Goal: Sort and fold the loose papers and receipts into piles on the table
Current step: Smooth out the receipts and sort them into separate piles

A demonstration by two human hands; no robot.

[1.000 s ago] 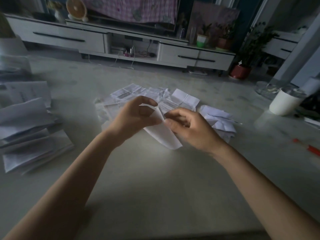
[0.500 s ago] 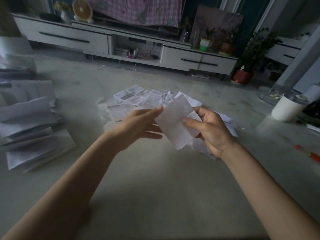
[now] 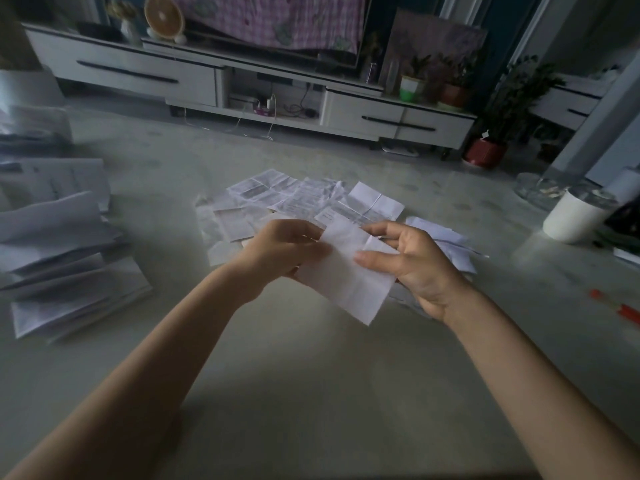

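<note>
I see a home living room: a long white TV cabinet (image 3: 207,81) with drawers, potted plants (image 3: 488,133), a cloth-draped television (image 3: 270,22).

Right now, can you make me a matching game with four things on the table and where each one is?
Things:
1. white slip
2. stacked folded papers
3. white cup
4. spread-out receipts

Places:
A. far right of the table
B. held between both hands
C. middle of the table, beyond the hands
D. left side of the table

Pairs: 1-B, 2-D, 3-A, 4-C
</note>
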